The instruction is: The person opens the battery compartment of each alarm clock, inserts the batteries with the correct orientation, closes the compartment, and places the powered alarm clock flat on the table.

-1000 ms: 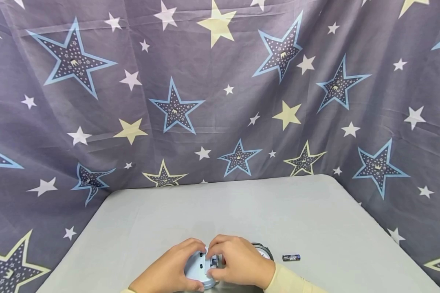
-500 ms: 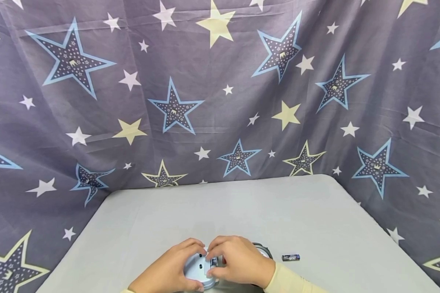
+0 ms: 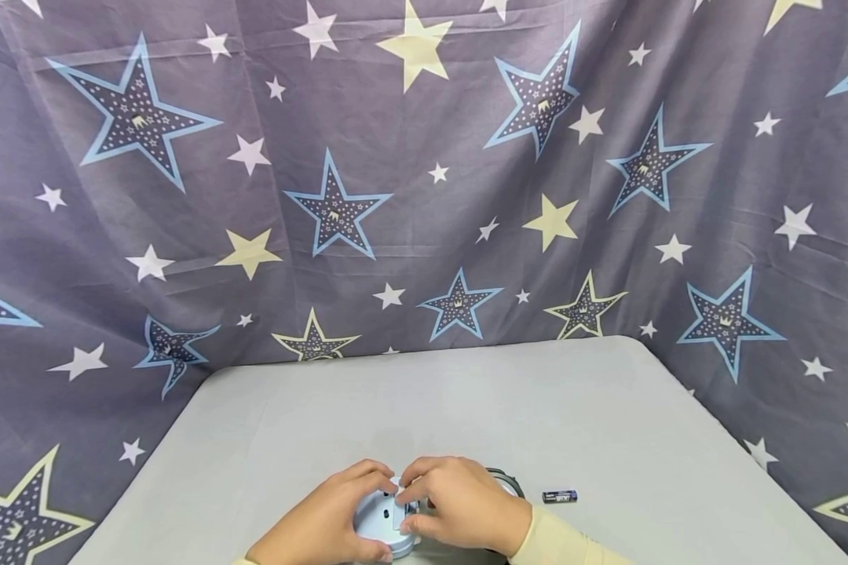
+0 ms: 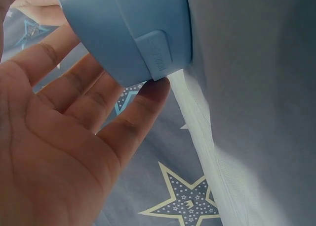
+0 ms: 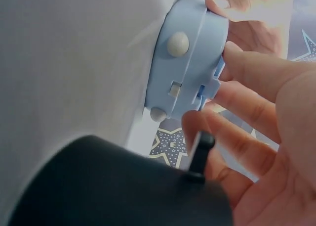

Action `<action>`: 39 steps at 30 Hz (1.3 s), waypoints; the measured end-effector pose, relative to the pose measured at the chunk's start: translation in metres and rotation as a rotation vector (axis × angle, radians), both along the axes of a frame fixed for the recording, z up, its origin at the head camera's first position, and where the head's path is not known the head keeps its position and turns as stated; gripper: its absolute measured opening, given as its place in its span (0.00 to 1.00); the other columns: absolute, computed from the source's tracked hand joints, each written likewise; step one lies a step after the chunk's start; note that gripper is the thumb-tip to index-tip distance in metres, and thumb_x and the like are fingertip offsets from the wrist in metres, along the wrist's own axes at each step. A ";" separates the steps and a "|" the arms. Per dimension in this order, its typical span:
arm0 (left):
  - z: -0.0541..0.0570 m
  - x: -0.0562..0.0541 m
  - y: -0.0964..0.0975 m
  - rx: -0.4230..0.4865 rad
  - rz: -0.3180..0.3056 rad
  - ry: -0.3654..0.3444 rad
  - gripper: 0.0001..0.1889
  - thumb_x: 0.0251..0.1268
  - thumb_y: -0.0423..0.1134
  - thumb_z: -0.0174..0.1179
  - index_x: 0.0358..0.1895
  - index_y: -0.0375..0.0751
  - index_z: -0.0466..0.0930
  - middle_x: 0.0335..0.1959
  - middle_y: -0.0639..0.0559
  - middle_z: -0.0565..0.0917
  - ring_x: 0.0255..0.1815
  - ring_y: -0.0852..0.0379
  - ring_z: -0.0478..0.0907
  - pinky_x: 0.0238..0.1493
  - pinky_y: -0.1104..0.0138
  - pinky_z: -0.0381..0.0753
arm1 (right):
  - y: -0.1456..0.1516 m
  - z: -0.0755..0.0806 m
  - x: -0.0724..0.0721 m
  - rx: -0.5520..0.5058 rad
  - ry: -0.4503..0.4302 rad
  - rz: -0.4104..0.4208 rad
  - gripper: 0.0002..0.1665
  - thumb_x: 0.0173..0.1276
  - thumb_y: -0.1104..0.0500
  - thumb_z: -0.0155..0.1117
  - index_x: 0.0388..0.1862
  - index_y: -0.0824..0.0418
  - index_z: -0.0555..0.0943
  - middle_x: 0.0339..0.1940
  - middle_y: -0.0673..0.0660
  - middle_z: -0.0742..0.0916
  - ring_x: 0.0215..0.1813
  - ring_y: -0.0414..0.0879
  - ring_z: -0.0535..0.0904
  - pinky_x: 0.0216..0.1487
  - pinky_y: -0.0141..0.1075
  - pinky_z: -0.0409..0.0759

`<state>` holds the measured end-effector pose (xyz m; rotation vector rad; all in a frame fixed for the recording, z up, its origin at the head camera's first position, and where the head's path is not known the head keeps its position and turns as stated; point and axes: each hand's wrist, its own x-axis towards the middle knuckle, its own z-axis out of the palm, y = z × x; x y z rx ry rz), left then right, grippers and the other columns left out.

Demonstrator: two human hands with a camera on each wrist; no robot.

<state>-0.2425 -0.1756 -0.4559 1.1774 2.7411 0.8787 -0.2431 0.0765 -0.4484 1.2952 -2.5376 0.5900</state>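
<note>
"What's changed on your feed?"

"Very little. I see both hands in nearly the same pose at the light-blue round device (image 3: 373, 519), but less of the dark detail at its right edge shows than a second ago. The battery (image 3: 560, 497), well to its right, hasn't shifted on the table."

"And the fingers?"

"The left hand (image 3: 325, 514) grips the device, thumb at its near rim, fingers at its far rim, widely parted. The right hand (image 3: 462, 504) pinches its right edge, thumb and finger slightly apart."

"Resting flat?"

"I can't tell. My right wrist camera shows its pale round feet (image 5: 177, 44)."

"Anything else?"

"A black-rimmed round object (image 3: 513, 481) between device and battery, partly behind the right hand. Beyond the device, the grey table (image 3: 523, 416) reaches a star-print cloth (image 3: 424, 196) hanging behind and at both sides."
</note>
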 end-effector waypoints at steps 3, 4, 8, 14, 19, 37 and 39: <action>0.000 0.000 0.000 -0.004 0.001 0.005 0.30 0.46 0.52 0.81 0.56 0.64 0.79 0.62 0.65 0.78 0.57 0.64 0.77 0.55 0.67 0.81 | 0.000 0.000 0.002 -0.015 -0.013 -0.020 0.15 0.64 0.41 0.75 0.47 0.43 0.92 0.50 0.40 0.85 0.37 0.25 0.78 0.38 0.19 0.74; 0.000 0.000 0.000 -0.006 0.002 0.008 0.30 0.47 0.52 0.81 0.56 0.64 0.79 0.62 0.65 0.78 0.57 0.64 0.77 0.55 0.67 0.81 | 0.000 0.000 0.003 -0.020 -0.019 -0.027 0.16 0.64 0.41 0.75 0.47 0.43 0.92 0.50 0.40 0.85 0.35 0.25 0.77 0.36 0.19 0.73; -0.001 0.000 -0.001 -0.008 0.003 0.007 0.30 0.47 0.52 0.80 0.56 0.65 0.79 0.62 0.64 0.78 0.57 0.64 0.77 0.54 0.68 0.81 | -0.001 0.001 0.005 -0.035 -0.044 -0.031 0.16 0.64 0.42 0.76 0.48 0.45 0.92 0.45 0.39 0.83 0.32 0.25 0.73 0.34 0.17 0.69; -0.001 0.001 -0.001 0.001 0.000 0.009 0.29 0.47 0.51 0.80 0.55 0.64 0.79 0.62 0.63 0.78 0.56 0.63 0.77 0.53 0.68 0.81 | -0.003 0.002 0.005 -0.039 -0.085 0.002 0.16 0.65 0.48 0.75 0.50 0.50 0.91 0.44 0.40 0.83 0.31 0.24 0.74 0.35 0.15 0.70; -0.001 0.002 -0.001 0.002 -0.003 0.027 0.29 0.47 0.50 0.81 0.55 0.64 0.79 0.61 0.63 0.78 0.55 0.64 0.77 0.52 0.68 0.82 | -0.003 0.001 0.005 -0.052 -0.064 0.019 0.15 0.66 0.48 0.74 0.49 0.50 0.91 0.43 0.39 0.84 0.31 0.25 0.75 0.35 0.15 0.69; 0.000 0.002 -0.001 -0.003 -0.008 0.062 0.29 0.48 0.52 0.80 0.56 0.59 0.82 0.63 0.60 0.79 0.57 0.62 0.78 0.54 0.69 0.81 | -0.008 -0.002 0.003 -0.160 -0.176 -0.169 0.10 0.71 0.51 0.68 0.28 0.46 0.80 0.26 0.38 0.78 0.27 0.29 0.71 0.28 0.23 0.71; 0.000 0.002 -0.001 -0.004 -0.004 0.064 0.29 0.48 0.52 0.80 0.56 0.59 0.82 0.63 0.59 0.79 0.57 0.62 0.78 0.54 0.69 0.81 | -0.010 -0.003 0.003 -0.161 -0.173 -0.211 0.15 0.71 0.51 0.68 0.23 0.45 0.76 0.22 0.38 0.75 0.25 0.29 0.69 0.25 0.24 0.69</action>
